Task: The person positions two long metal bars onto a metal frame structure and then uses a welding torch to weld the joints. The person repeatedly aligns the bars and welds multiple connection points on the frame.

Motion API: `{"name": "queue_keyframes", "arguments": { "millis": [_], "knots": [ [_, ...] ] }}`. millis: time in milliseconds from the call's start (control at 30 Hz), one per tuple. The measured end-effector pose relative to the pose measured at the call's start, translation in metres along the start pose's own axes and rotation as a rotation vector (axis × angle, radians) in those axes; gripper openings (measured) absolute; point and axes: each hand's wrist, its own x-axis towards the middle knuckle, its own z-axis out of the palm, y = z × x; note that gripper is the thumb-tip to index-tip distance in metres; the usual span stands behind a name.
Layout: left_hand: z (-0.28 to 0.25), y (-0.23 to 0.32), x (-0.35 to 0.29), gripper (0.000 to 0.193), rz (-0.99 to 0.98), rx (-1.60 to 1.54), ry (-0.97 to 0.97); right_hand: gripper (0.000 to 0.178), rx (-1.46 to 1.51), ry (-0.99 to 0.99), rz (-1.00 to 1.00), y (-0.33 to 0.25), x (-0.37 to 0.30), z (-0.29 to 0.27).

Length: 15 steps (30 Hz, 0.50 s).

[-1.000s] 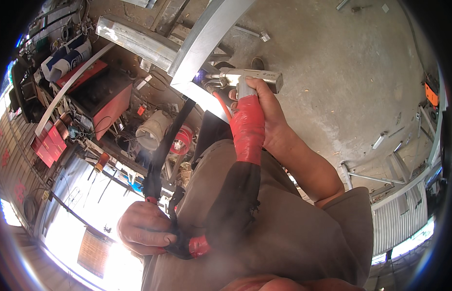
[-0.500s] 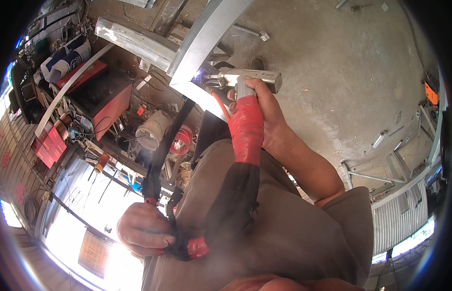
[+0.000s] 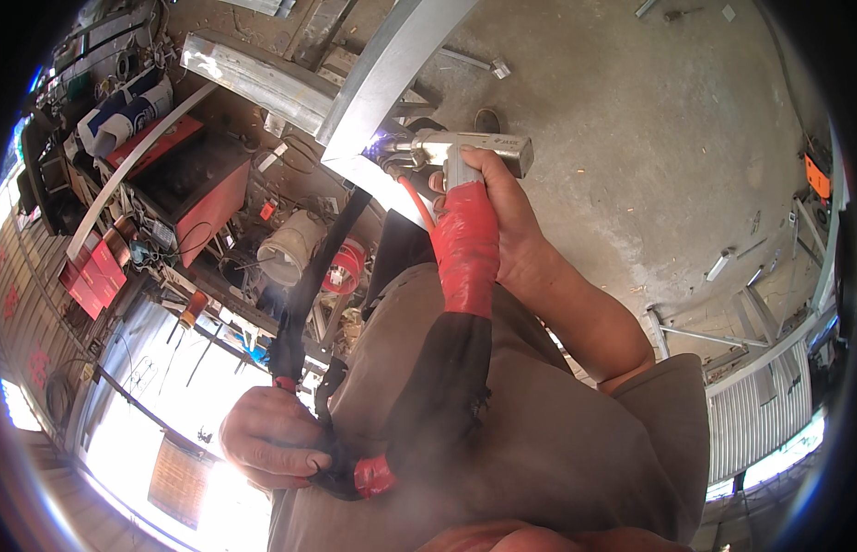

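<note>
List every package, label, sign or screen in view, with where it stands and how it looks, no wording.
White sack: upper left on the cluttered bench, rolled, white with dark blue print.
Red flat packs: left edge, stacked, rectangular, red with pale marks.
Orange tag: far right on the floor edge, small, rectangular.
No screens are visible.

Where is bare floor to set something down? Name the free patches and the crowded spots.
Free: the concrete floor right of the welding torch, up to the metal frames at lower right. Crowded: left of the metal beam, around the red box and white bucket.
</note>
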Motion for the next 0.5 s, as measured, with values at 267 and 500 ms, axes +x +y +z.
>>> {"name": "queue_keyframes", "arguments": {
  "millis": [267,500],
  "knots": [
    [0.009,0.005,-0.005,0.033,0.008,-0.017,0.055,0.031,-0.009,0.022,0.0,0.002,-0.007,0.003],
    [0.018,0.008,-0.006,0.029,0.025,-0.027,0.133,0.029,-0.021,-0.011,0.009,0.002,-0.011,0.002]
  ]
}}
